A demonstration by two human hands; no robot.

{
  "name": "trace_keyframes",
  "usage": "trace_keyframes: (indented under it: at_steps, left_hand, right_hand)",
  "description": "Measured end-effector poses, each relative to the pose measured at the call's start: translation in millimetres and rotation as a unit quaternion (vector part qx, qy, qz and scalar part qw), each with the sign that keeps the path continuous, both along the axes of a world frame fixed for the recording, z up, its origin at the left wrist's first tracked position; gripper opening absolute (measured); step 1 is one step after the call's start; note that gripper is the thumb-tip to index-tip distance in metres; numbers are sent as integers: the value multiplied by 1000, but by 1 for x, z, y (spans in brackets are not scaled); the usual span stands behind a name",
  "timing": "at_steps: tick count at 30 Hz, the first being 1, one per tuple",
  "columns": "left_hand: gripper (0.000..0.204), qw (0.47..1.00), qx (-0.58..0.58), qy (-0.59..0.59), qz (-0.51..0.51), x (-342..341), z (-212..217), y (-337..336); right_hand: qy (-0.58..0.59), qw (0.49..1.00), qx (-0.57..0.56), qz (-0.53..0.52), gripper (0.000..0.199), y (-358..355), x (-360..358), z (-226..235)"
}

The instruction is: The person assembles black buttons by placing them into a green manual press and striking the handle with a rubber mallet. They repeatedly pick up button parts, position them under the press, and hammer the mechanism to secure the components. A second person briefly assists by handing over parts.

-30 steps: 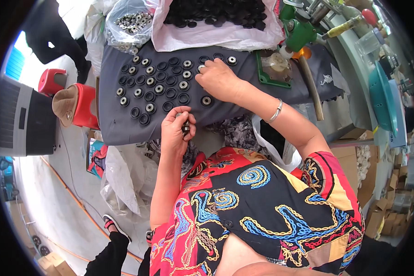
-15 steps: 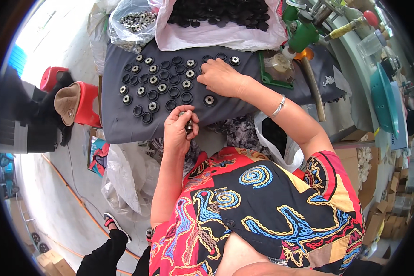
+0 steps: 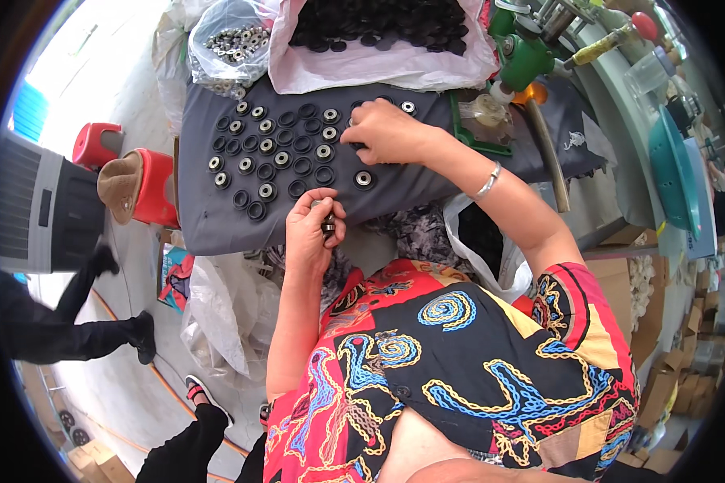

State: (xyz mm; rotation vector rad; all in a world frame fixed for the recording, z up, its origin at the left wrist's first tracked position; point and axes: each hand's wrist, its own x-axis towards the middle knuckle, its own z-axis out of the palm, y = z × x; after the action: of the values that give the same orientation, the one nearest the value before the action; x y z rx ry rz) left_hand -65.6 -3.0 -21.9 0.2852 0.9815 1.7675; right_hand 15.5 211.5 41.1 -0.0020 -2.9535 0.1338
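Several black rubber rings (image 3: 301, 145), some with metal bearings in them, lie in rows on a dark grey cloth-covered board (image 3: 209, 217). My left hand (image 3: 314, 229) is at the board's near edge, fingers closed on a small stack of metal bearings (image 3: 328, 224). My right hand (image 3: 387, 133), with a bracelet at the wrist, rests palm down on the rings at the right end of the rows, fingers bent over one; what is under them is hidden. One ring with a bearing (image 3: 364, 179) lies apart, just below that hand.
A clear bag of metal bearings (image 3: 234, 40) and a white bag of black rings (image 3: 379, 32) lie at the far side. A green press tool (image 3: 519, 56) stands at the right. Red stools (image 3: 149, 185), a grey box (image 3: 40, 205) and a person's dark-trousered legs (image 3: 48, 330) are at the left.
My right hand slid left along the rows of rings. The person at the left walked nearer and lower in view. My left hand stayed at the board's edge.
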Motion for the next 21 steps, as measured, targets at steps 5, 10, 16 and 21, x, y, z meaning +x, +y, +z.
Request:
trace_keyframes:
  at_steps: [5,10,16,21]
  left_hand:
    - [10,1000,-2,-6,6,1,2,1]
    - [11,1000,4,-1,0,1,1,0]
    - [11,1000,3,-17,6,0,-2,-1]
    - [9,999,6,-39,35,-1,3,-11]
  right_hand:
    - [164,965,-172,-108,32,4,52,6]
    - [126,957,-124,-231,33,-3,102,-29]
    - [44,971,-9,-233,30,-5,99,-20]
    - [80,976,-134,-155,28,-27,81,6]
